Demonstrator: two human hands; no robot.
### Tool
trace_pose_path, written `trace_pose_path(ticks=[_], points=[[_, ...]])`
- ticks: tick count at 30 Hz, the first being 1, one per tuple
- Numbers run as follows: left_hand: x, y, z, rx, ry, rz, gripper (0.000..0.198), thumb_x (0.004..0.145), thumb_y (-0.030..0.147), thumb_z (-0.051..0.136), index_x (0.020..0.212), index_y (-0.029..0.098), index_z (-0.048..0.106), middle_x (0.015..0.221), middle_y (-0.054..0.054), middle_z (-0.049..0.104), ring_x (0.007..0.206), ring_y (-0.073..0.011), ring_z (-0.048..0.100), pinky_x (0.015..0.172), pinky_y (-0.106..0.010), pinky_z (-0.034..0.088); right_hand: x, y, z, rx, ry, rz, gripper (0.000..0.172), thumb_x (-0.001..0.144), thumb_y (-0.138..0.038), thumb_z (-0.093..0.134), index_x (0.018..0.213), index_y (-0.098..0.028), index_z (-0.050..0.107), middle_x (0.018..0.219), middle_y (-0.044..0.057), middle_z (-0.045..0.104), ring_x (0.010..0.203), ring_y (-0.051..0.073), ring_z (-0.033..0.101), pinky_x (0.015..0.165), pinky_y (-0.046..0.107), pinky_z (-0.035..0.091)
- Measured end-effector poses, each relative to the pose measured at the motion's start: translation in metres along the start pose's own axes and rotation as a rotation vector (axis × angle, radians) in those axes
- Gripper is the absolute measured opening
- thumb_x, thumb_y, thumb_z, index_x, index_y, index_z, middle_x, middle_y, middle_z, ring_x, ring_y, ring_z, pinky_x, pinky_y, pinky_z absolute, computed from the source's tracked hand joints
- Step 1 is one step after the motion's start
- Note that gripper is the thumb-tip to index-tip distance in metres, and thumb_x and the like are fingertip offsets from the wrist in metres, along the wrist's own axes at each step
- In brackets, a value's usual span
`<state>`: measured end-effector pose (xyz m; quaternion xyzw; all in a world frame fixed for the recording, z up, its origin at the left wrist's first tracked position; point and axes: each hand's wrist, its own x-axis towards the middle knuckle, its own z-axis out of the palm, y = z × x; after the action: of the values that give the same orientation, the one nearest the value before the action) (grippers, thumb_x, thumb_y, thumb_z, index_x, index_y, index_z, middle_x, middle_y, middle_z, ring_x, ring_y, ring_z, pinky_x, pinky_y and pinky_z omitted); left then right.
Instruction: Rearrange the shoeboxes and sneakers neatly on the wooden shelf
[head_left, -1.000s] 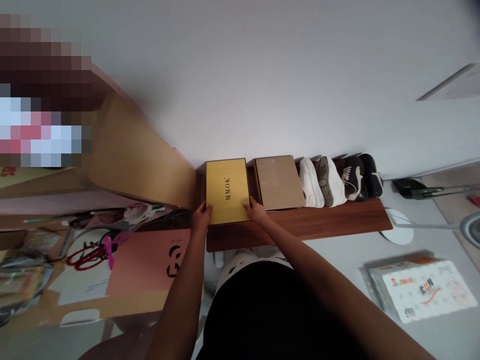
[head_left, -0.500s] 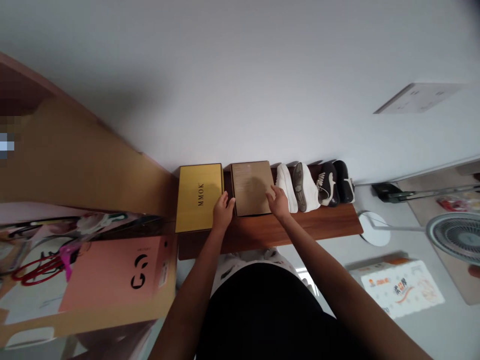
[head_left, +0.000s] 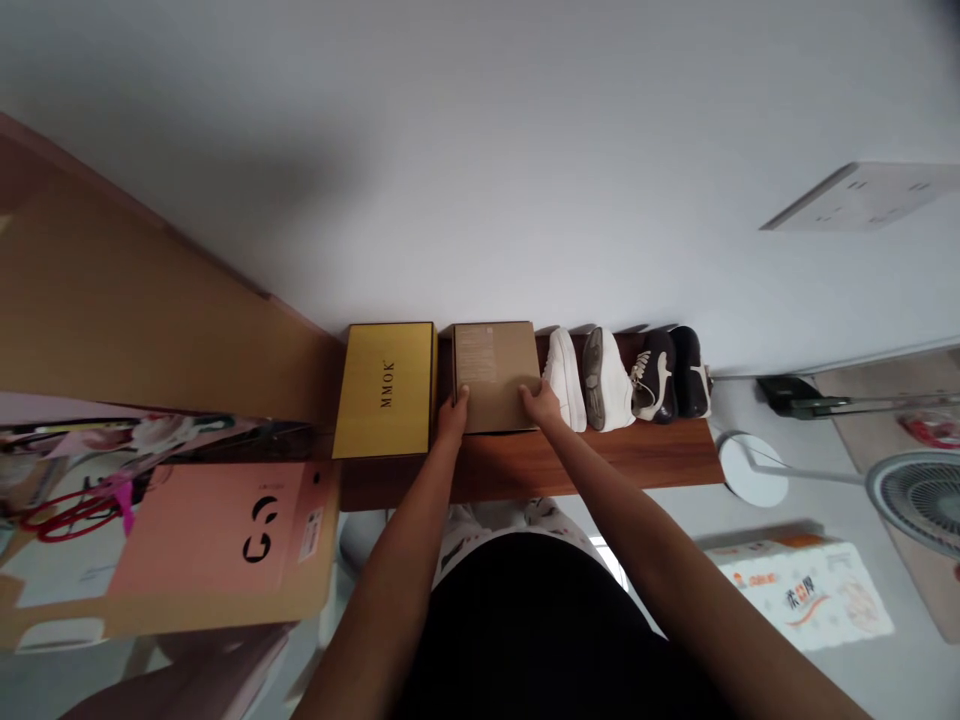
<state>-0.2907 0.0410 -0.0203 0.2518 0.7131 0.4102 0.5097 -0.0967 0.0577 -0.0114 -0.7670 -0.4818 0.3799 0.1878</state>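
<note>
A brown cardboard box point(head_left: 495, 365) sits on the dark wooden shelf point(head_left: 600, 465) against the wall. My left hand point(head_left: 452, 415) grips its left side near the front corner, thumb on the lid. At the opposite side my right hand point(head_left: 541, 402) holds it the same way, thumb on top and fingers down the side, partly hidden. Left of it lies a yellow box point(head_left: 384, 400) marked MMOK, apart from the brown one. White sneakers point(head_left: 566, 380) stand just right of my right hand, followed by a dark pair of shoes point(head_left: 656, 375).
A large cardboard panel point(head_left: 172, 310) rises at the left. Below it a pink box point(head_left: 202, 530) lies among cables and clutter. On the floor to the right are a white tissue pack point(head_left: 810, 595), a round white base point(head_left: 754, 470) and a fan point(head_left: 919, 495). A socket plate point(head_left: 862, 197) is on the wall.
Both hands have closed in on the brown box from its two sides, and their thumbs now rest on its lid. The view has shifted slightly.
</note>
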Motion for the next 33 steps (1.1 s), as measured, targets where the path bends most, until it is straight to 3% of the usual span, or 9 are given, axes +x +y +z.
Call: trace_pose_path(ticks=[6, 10, 13, 15, 18, 20, 23, 28, 33], points=[[-0.02, 0.001, -0.008, -0.087, 0.075, 0.016, 0.045, 0.087, 0.05, 0.067, 0.116, 0.016, 0.072, 0.129, -0.013, 0.068, 0.133, -0.0257, 0.054, 0.113, -0.038, 0.039, -0.018, 0.009, -0.007, 0.081, 0.04, 0.092, 0.056, 0.084, -0.061, 0.06, 0.12, -0.018, 0.061, 0.116, 0.013, 0.071, 0.113, 0.028, 0.065, 0.098, 0.04, 0.049], [-0.04, 0.012, -0.023, -0.126, 0.041, 0.06, 0.043, 0.088, 0.05, 0.066, 0.116, 0.017, 0.073, 0.131, -0.01, 0.067, 0.133, -0.0249, 0.055, 0.114, -0.036, 0.04, -0.026, 0.017, -0.012, 0.164, 0.016, 0.086, 0.06, 0.081, -0.068, 0.057, 0.113, -0.018, 0.065, 0.111, 0.012, 0.073, 0.107, 0.027, 0.067, 0.096, 0.039, 0.051], [-0.052, 0.021, -0.037, -0.141, 0.054, 0.109, 0.046, 0.081, 0.043, 0.076, 0.121, 0.021, 0.071, 0.133, -0.008, 0.066, 0.135, -0.0235, 0.053, 0.115, -0.034, 0.039, -0.028, 0.018, -0.008, 0.296, -0.003, 0.035, 0.067, 0.083, -0.068, 0.054, 0.124, -0.016, 0.063, 0.119, 0.013, 0.072, 0.112, 0.027, 0.065, 0.099, 0.04, 0.05], [-0.058, 0.027, -0.045, -0.189, 0.013, 0.094, 0.052, 0.078, 0.042, 0.079, 0.125, 0.022, 0.068, 0.133, -0.007, 0.066, 0.134, -0.0229, 0.054, 0.114, -0.035, 0.041, -0.03, 0.017, -0.001, 0.378, -0.017, 0.008, 0.074, 0.086, -0.068, 0.051, 0.138, -0.016, 0.054, 0.133, 0.013, 0.065, 0.123, 0.026, 0.061, 0.105, 0.04, 0.047], [-0.066, 0.031, -0.054, -0.295, -0.154, -0.021, 0.055, 0.079, 0.047, 0.077, 0.124, 0.017, 0.068, 0.124, -0.011, 0.071, 0.124, -0.0248, 0.062, 0.108, -0.039, 0.047, -0.036, 0.011, 0.012, 0.467, -0.064, -0.013, 0.081, 0.089, -0.068, 0.047, 0.152, -0.017, 0.039, 0.153, 0.011, 0.048, 0.141, 0.022, 0.045, 0.117, 0.04, 0.036], [-0.07, 0.033, -0.057, -0.347, -0.237, -0.082, 0.058, 0.078, 0.049, 0.077, 0.124, 0.017, 0.067, 0.119, -0.012, 0.073, 0.117, -0.0257, 0.065, 0.104, -0.042, 0.051, -0.043, 0.006, 0.02, 0.493, -0.107, -0.035, 0.083, 0.089, -0.07, 0.046, 0.154, -0.019, 0.037, 0.159, 0.008, 0.039, 0.149, 0.021, 0.033, 0.123, 0.042, 0.024], [-0.074, 0.032, -0.058, -0.354, -0.244, -0.057, 0.061, 0.075, 0.046, 0.081, 0.125, 0.017, 0.066, 0.122, -0.012, 0.071, 0.116, -0.0254, 0.066, 0.104, -0.041, 0.052, -0.058, -0.004, 0.027, 0.528, -0.202, -0.065, 0.086, 0.088, -0.076, 0.043, 0.154, -0.022, 0.038, 0.162, 0.005, 0.033, 0.153, 0.022, 0.023, 0.125, 0.046, 0.014], [-0.074, 0.031, -0.054, -0.273, -0.185, 0.009, 0.062, 0.07, 0.044, 0.084, 0.124, 0.018, 0.068, 0.122, -0.011, 0.071, 0.119, -0.0255, 0.064, 0.104, -0.038, 0.051, -0.082, -0.017, 0.025, 0.634, -0.319, -0.129, 0.088, 0.085, -0.082, 0.041, 0.152, -0.025, 0.042, 0.16, 0.005, 0.037, 0.152, 0.024, 0.025, 0.125, 0.048, 0.018], [-0.073, 0.028, -0.051, -0.241, -0.177, 0.007, 0.069, 0.069, 0.043, 0.086, 0.131, 0.02, 0.065, 0.119, -0.01, 0.073, 0.114, -0.0258, 0.067, 0.101, -0.039, 0.054, -0.093, -0.025, 0.017, 0.667, -0.362, -0.122, 0.086, 0.084, -0.076, 0.054, 0.153, -0.027, 0.04, 0.154, 0.003, 0.047, 0.148, 0.026, 0.035, 0.121, 0.046, 0.031]])
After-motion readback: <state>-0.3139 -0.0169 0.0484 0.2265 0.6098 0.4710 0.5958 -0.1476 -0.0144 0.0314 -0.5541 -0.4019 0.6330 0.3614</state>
